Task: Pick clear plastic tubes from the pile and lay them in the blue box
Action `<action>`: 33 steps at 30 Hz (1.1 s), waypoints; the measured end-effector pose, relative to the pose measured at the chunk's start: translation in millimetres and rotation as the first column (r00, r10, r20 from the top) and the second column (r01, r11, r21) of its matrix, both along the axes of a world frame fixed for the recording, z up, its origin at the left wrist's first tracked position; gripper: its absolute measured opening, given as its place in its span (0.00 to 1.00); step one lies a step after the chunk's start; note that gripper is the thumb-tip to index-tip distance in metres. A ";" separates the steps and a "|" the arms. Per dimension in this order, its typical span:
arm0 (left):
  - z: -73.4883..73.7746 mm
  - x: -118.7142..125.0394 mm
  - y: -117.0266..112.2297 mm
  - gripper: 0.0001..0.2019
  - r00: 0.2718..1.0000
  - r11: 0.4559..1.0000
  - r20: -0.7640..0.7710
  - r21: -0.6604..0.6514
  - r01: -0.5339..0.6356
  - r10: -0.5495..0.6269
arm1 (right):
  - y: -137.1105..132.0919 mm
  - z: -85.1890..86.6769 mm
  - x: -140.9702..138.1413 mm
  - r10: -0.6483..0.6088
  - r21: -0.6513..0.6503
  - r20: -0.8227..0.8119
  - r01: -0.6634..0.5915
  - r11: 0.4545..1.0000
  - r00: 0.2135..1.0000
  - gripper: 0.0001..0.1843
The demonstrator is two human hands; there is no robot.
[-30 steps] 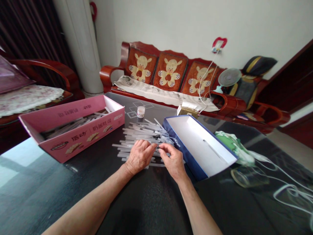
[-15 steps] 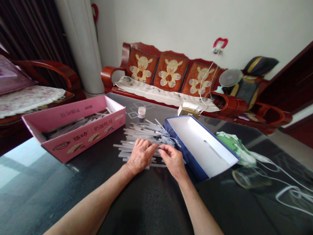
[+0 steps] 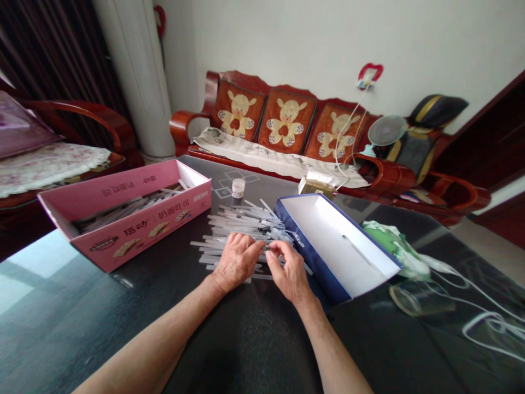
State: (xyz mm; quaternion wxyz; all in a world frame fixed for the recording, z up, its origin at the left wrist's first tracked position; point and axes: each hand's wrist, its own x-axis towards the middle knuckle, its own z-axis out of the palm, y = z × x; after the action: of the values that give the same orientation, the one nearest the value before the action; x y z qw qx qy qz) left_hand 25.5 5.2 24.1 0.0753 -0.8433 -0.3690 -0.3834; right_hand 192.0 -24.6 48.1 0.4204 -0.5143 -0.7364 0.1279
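Note:
My left hand point(image 3: 238, 258) is closed around a slim translucent white pen point(image 3: 220, 239), mostly hidden by the fingers, with one end poking out on the left. My right hand point(image 3: 287, 271) is just right of the left fingertips, its thumb and forefinger curved and slightly apart, with nothing visible between them. Beneath and beyond both hands lies a loose pile of similar pens point(image 3: 241, 221), several with dark parts towards their right ends. Right of the pile, a blue box with a white inside point(image 3: 324, 219) holds a single pen point(image 3: 361, 251).
On the left stands a pink box point(image 3: 164, 216) with many pens inside. A small white tub point(image 3: 238, 188) sits behind the pile. To the right are a green-and-white plastic packet point(image 3: 389, 246), a clear glass jar point(image 3: 418, 298) and white cables point(image 3: 488, 323) on the dark table point(image 3: 254, 350).
My right thumb and forefinger have parted a little, drawing slightly away from my left fingertips. My left hand stays in place. The boxes and pile look the same.

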 end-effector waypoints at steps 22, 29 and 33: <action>0.4 2.0 -1.6 0.12 0.998 0.998 -0.037 0.052 0.042 -0.041 | 2.0 -0.7 1.5 0.010 -0.022 0.042 -0.009 1.000 0.999 0.19; -0.5 -0.1 0.3 0.12 0.999 0.999 -0.032 0.043 0.020 -0.019 | 0.0 1.9 2.9 0.067 0.026 0.025 -0.068 0.997 0.997 0.07; 0.3 1.2 -0.9 0.12 0.998 0.997 -0.054 0.059 0.042 -0.039 | 1.4 0.0 1.4 0.038 0.007 0.072 -0.039 0.999 0.997 0.15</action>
State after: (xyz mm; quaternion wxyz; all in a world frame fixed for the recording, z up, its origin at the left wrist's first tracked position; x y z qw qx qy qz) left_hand 26.7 4.3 24.3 0.1025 -0.8577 -0.3382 -0.3734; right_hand 193.5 -23.2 48.1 0.3931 -0.5026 -0.7614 0.1142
